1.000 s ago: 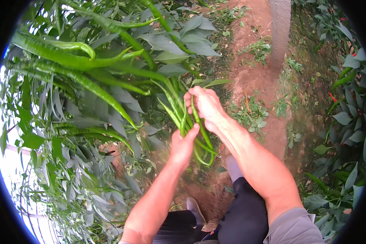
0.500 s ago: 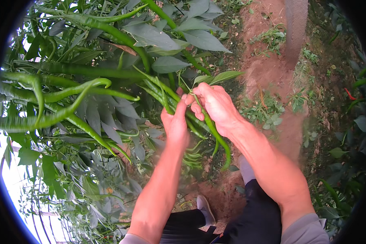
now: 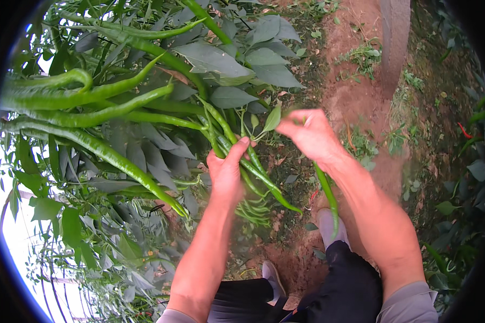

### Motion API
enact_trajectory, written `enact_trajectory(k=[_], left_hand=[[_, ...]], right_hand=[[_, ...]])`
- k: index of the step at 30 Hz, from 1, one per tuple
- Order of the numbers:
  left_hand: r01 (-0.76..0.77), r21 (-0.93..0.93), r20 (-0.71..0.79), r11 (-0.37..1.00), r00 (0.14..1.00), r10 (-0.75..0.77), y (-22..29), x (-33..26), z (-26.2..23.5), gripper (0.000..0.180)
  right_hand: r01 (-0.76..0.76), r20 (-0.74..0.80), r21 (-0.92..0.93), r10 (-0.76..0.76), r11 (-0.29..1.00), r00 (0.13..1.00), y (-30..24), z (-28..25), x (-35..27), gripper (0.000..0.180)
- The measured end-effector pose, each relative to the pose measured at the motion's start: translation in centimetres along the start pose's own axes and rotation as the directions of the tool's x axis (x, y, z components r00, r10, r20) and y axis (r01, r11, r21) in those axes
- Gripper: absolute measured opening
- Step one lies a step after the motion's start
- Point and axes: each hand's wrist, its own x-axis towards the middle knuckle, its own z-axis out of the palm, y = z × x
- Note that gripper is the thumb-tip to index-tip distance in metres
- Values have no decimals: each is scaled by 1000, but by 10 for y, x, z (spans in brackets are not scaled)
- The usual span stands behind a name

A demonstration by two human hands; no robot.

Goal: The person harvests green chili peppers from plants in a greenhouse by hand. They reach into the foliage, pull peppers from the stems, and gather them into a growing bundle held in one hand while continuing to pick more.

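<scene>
My left hand (image 3: 226,171) is closed around several long green chili peppers (image 3: 275,189), whose tips stick out on both sides of the thumb. To the right, my right hand (image 3: 313,139) is curled with a single long green pepper (image 3: 327,195) hanging below it over my shoe. Its fingertips are partly smeared by motion. Between the hands, a small leafy sprig (image 3: 272,119) stands close above the left thumb. Several large green peppers (image 3: 108,153) hang close by at the left, among the plant's leaves (image 3: 229,97).
Dense pepper plants (image 3: 99,220) fill the left side. A reddish soil path (image 3: 355,102) runs up the right, beside a grey post (image 3: 394,48). More plants, with a red pepper (image 3: 463,130), line the right edge. Below is my shoe (image 3: 274,277) on soil.
My right hand has moved right, away from the left hand, carrying one pepper along. The left hand keeps its bunch. The large peppers at the left have shifted.
</scene>
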Motion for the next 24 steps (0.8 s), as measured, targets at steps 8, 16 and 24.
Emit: enact_trajectory(k=[8,16,24], left_hand=[[120,-80,22,990,993,-118,8,-17,-12,26],[216,-96,-19,972,976,-219,5,-33,-26,28],[262,75,-99,962,962,-255,17,-55,-21,25]], right_hand=[[-349,584,-31,301,937,754,-30,20,45,27],[-513,644,173,297,841,705,-5,46,50,23],[109,275,-182,-56,977,960,19,87,67,44]])
